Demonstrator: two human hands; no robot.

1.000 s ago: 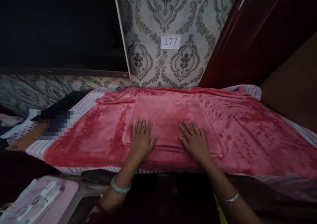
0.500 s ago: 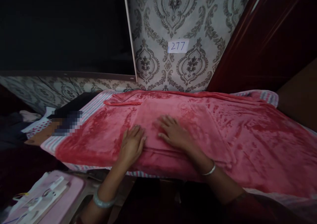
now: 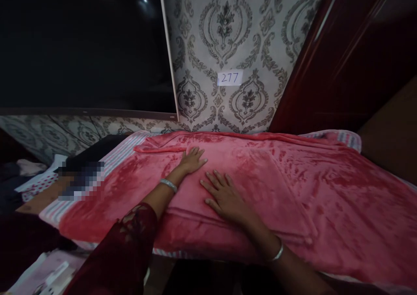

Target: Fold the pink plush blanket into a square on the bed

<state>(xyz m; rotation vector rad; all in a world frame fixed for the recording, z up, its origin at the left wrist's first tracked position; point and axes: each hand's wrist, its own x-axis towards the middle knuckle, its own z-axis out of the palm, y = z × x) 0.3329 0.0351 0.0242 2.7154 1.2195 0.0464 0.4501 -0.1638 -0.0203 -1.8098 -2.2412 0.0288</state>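
A plush pink-red blanket (image 3: 110, 195) covers most of the surface in front of me, with a folded layer (image 3: 260, 177) of the same cloth lying on top in the middle. My left hand (image 3: 193, 160) rests flat near the far left corner of that layer, fingers spread. Nearer to me, my right hand (image 3: 226, 199) lies palm down on the fold, its fingers apart. Neither hand grips the cloth. Under the blanket, a striped sheet (image 3: 54, 212) shows along the left end and the front edge.
Behind the blanket stands a patterned wall with a paper label (image 3: 230, 77) reading 277. A large dark screen (image 3: 81, 47) is at upper left, a glossy dark red panel (image 3: 342, 69) at right. At lower left is a pink surface (image 3: 45, 269) with a white power strip (image 3: 57, 282).
My left hand has slid away from me and a little right, from the layer's left edge toward its far corner. My right hand stays on the fold. The view has tilted up slightly.
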